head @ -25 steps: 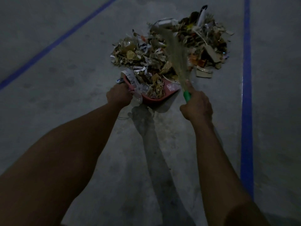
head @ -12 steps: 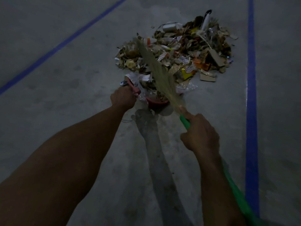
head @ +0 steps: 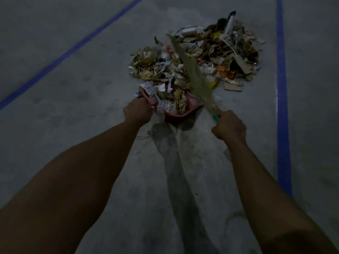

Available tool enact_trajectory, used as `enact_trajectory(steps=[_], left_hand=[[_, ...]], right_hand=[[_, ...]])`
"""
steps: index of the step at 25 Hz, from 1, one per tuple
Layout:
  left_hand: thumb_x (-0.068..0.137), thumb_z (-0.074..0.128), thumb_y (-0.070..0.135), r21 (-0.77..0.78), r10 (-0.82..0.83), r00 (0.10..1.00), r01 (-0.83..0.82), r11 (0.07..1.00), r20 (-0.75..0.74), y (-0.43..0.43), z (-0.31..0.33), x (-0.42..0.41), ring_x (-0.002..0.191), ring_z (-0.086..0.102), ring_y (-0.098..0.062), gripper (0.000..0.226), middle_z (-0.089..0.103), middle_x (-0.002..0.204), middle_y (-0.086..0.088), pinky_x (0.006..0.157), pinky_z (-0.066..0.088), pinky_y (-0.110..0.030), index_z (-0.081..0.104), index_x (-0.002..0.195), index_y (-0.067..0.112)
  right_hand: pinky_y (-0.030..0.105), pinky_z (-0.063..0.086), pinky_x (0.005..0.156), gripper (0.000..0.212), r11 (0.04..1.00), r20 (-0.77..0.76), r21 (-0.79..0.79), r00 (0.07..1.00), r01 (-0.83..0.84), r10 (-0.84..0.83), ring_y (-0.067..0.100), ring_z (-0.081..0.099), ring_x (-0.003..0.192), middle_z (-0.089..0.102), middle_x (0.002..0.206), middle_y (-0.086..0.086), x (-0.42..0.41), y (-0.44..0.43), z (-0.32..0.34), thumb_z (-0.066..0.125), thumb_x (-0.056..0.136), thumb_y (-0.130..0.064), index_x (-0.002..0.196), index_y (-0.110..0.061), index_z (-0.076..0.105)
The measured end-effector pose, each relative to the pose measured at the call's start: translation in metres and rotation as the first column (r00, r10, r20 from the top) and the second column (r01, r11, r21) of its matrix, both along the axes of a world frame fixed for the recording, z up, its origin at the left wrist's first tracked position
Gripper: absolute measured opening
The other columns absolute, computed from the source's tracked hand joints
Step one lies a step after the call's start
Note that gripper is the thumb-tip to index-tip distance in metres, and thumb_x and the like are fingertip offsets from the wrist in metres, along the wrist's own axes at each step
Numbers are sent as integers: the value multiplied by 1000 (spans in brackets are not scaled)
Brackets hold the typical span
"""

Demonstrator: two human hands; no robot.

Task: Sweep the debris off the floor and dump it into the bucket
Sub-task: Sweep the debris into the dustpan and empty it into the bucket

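Industrial hall: bare concrete floor [head: 91, 88], blue lines [head: 283, 107].

Bare forearms [head: 95, 162], bare hands [head: 137, 111]

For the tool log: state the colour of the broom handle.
Green, in the head view: the straw broom's handle shows just beyond the right hand.

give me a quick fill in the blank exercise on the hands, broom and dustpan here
1. The left hand grips a ___ plastic dustpan holding litter.
2. The right hand holds a straw broom by its ___ handle.
3. The debris pile lies between two ___ floor lines.

Missing words: red, green, blue.
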State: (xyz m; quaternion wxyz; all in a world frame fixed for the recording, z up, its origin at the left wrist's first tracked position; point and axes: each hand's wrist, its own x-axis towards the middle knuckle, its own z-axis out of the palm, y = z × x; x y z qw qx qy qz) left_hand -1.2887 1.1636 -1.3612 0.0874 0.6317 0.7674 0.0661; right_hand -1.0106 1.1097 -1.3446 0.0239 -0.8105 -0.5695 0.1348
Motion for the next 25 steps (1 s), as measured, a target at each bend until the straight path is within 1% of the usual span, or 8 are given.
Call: enact_trajectory(steps=[4, 6, 10, 14, 17, 20, 23, 25], left_hand=[[92, 60, 34, 15, -6, 1000, 6, 1000, -13, -1, 3, 4, 103, 64, -36, 33, 66, 113, -14, 76, 47, -40, 64, 122, 19], [92, 60, 34, 21, -15, 1000, 16, 1000, -17, -2, 5, 6, 105, 63, -37, 35, 65, 115, -14, 82, 50, -42, 63, 123, 19], [93, 58, 37, 6, -7, 1000, 7, 1000, -14, -2, 8, 5, 105, 63, -37, 35, 65, 116, -14, 79, 49, -41, 64, 122, 18], [94, 59, 40, -21, -4, 1000, 4, 1000, 12, -3, 10, 12, 102, 64, -34, 36, 66, 113, -14, 70, 41, -35, 65, 117, 14], [93, 61, 41, -41, -8, 999, 9, 999, 34, -4, 12, 15, 106, 63, -34, 38, 64, 117, -12, 72, 40, -35, 63, 120, 15], [93, 60, 44, -73, -6, 999, 9, 997, 46, -5, 14, 18, 110, 61, -34, 41, 62, 120, -13, 77, 43, -37, 61, 122, 14], [95, 58, 43, -74, -32, 998, 37, 997, 61, -6, 16, 19, 113, 60, -32, 43, 62, 124, -12, 83, 48, -37, 60, 128, 15], [96, 58, 42, -58, -44, 997, 47, 997, 59, -9, 16, 17, 112, 61, -32, 41, 63, 123, -11, 81, 48, -37, 61, 128, 17]], right_hand=[[36, 45, 79, 69, 993, -115, 6, 987, -116, 116, 34, 60, 111, 53, 124, 10, -20, -30, -28, 77, 81, -22, 143, -20, 45], [34, 42, 74, 64, 986, -84, -23, 983, -166, 163, 33, 60, 108, 55, 122, 11, -15, -28, -16, 76, 79, -24, 138, -18, 50], [34, 44, 70, 83, 934, 18, -177, 948, -309, 317, 25, 55, 95, 55, 130, 7, 33, -33, 29, 70, 82, -22, 152, -50, 34], [34, 43, 70, 92, 946, -92, -186, 963, -265, 252, 19, 47, 91, 50, 131, 7, 94, -64, 61, 71, 85, -15, 143, -65, 21], [43, 50, 78, 91, 989, -87, -76, 989, -130, 124, 27, 52, 94, 51, 122, 4, 108, -56, 63, 71, 82, -15, 148, -60, 27], [38, 45, 74, 82, 993, -145, 22, 982, -117, 119, 26, 51, 92, 55, 125, 10, 84, -28, 51, 70, 81, -14, 153, -38, 38], [40, 50, 78, 83, 975, -207, 76, 953, -211, 222, 34, 56, 102, 53, 125, 10, 37, 0, 35, 66, 83, -15, 154, -45, 35], [40, 49, 77, 76, 974, -225, 114, 950, -195, 216, 37, 57, 109, 53, 126, 9, 9, 19, 20, 66, 84, -18, 152, -41, 40]])
